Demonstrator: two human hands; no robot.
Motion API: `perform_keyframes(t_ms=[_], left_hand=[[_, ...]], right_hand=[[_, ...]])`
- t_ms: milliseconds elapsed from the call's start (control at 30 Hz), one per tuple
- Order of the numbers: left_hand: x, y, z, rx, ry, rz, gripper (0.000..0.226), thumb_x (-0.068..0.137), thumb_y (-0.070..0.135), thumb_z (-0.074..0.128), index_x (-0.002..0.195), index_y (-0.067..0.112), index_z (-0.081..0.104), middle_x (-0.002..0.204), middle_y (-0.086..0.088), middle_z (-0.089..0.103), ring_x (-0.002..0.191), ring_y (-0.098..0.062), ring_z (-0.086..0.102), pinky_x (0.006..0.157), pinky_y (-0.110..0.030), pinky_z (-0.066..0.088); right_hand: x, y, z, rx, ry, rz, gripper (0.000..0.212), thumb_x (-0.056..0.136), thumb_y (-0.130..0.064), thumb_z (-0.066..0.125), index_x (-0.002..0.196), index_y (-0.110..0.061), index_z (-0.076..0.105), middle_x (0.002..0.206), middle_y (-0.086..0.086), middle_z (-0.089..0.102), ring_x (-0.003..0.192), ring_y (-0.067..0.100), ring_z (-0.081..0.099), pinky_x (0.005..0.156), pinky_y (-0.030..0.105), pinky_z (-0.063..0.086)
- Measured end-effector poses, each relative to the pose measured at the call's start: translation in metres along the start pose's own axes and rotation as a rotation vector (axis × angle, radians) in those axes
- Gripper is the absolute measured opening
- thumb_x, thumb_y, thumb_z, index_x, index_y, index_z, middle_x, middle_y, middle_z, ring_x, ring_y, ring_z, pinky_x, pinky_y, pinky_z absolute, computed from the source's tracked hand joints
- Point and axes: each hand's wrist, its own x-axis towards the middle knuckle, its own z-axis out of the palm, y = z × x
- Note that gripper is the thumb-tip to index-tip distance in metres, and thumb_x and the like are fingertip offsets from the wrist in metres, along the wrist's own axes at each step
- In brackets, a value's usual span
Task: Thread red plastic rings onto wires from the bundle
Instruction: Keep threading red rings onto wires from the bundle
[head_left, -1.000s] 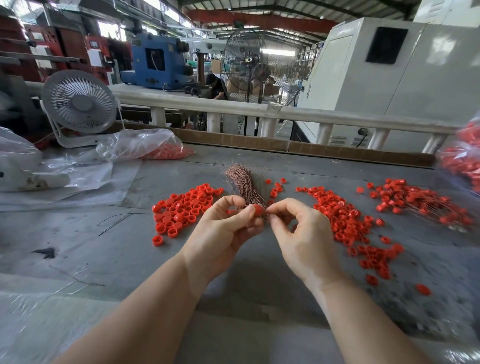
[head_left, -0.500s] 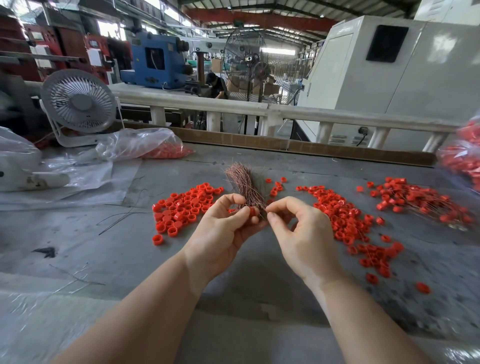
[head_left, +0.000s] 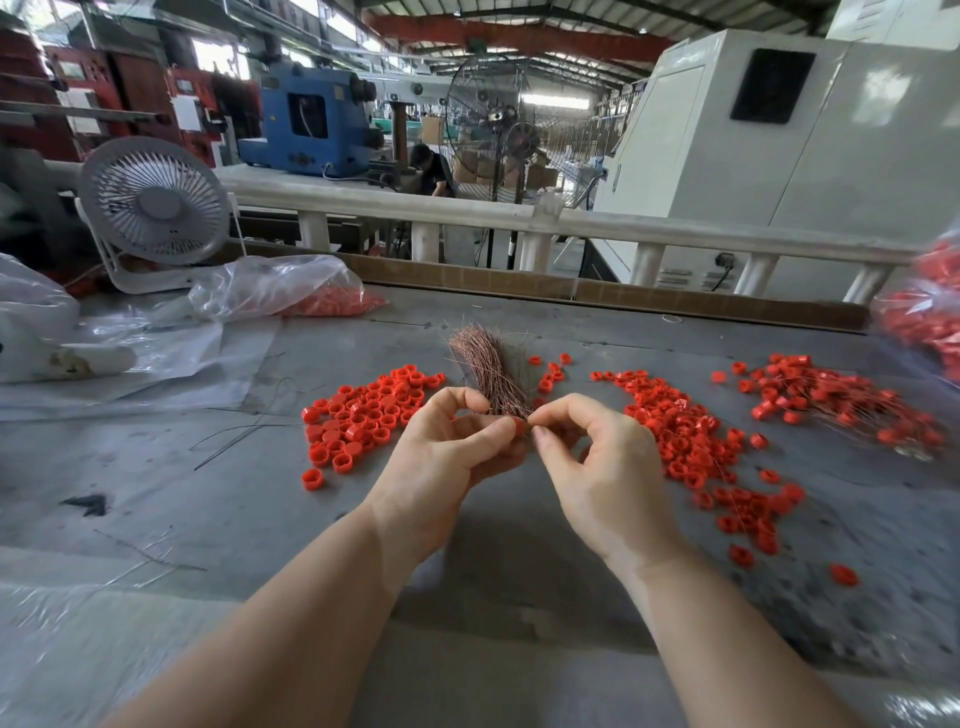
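My left hand (head_left: 447, 457) raised over grey table (head_left: 218, 499), fingers curled round base of copper wire bundle (head_left: 485, 371), thumb pressing red ring (head_left: 518, 427) at fingertips. My right hand (head_left: 597, 467) beside it, thumb and forefinger pinched together at bundle base, just touching ring; cannot tell whether single wire caught in pinch. Bundle fans upward, away from me. Loose ring pile (head_left: 363, 410) lies left of hands, another scatter (head_left: 696, 441) right.

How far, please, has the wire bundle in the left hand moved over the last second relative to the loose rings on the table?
No, hardly at all: the wire bundle stays between the left ring pile and the right ring pile, gripped by the left hand.
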Motion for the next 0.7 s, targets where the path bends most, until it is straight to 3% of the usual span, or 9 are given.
perform_keyframes(t_ms=[167, 300, 433, 567, 700], left_hand=[[-0.0018, 0.0016, -0.0002, 0.086, -0.005, 0.017, 0.024, 0.082, -0.013, 0.054, 0.084, 0.01, 0.046, 0.057, -0.002, 0.059, 0.053, -0.012, 0.06, 0.059, -0.023, 0.055], [-0.001, 0.0025, -0.001, 0.04, 0.026, -0.017, 0.024, 0.082, -0.013, 0.054, 0.084, 0.01, 0.047, 0.062, -0.006, 0.06, 0.051, -0.013, 0.059, 0.057, -0.023, 0.055], [0.0003, 0.0035, -0.0019, -0.077, 0.018, -0.071, 0.02, 0.075, -0.002, 0.061, 0.083, 0.012, 0.049, 0.068, -0.008, 0.066, 0.05, -0.012, 0.057, 0.057, -0.023, 0.055], [-0.0005, 0.0036, -0.0034, -0.04, -0.03, -0.066, 0.019, 0.068, 0.012, 0.065, 0.082, 0.012, 0.053, 0.066, -0.002, 0.066, 0.052, -0.008, 0.057, 0.057, -0.022, 0.055], [-0.0006, 0.0024, -0.0041, 0.001, -0.019, -0.078, 0.015, 0.066, 0.018, 0.067, 0.078, 0.013, 0.061, 0.067, -0.001, 0.067, 0.055, -0.006, 0.058, 0.057, -0.02, 0.054]], right_hand=[[-0.0005, 0.0013, 0.0001, 0.006, 0.005, 0.003, 0.011, 0.08, -0.007, 0.067, 0.076, -0.017, 0.068, 0.059, -0.023, 0.049, 0.06, -0.002, 0.051, 0.057, 0.008, 0.036], [-0.0002, 0.0027, 0.0014, 0.016, 0.025, -0.001, 0.012, 0.08, -0.005, 0.067, 0.077, -0.017, 0.067, 0.062, -0.02, 0.052, 0.062, 0.0, 0.052, 0.058, 0.008, 0.037], [0.0008, 0.0011, 0.0015, 0.088, 0.041, -0.051, 0.017, 0.077, -0.006, 0.063, 0.088, -0.018, 0.068, 0.077, -0.014, 0.062, 0.072, 0.005, 0.057, 0.065, 0.01, 0.04], [0.0014, 0.0022, 0.0024, 0.092, -0.014, -0.12, 0.027, 0.076, -0.007, 0.06, 0.099, -0.017, 0.071, 0.091, -0.012, 0.064, 0.083, 0.003, 0.059, 0.073, 0.009, 0.038], [0.0019, 0.0048, 0.0039, 0.113, -0.008, -0.128, 0.026, 0.077, -0.005, 0.066, 0.1, -0.016, 0.071, 0.091, -0.013, 0.064, 0.081, -0.001, 0.058, 0.072, 0.01, 0.04]])
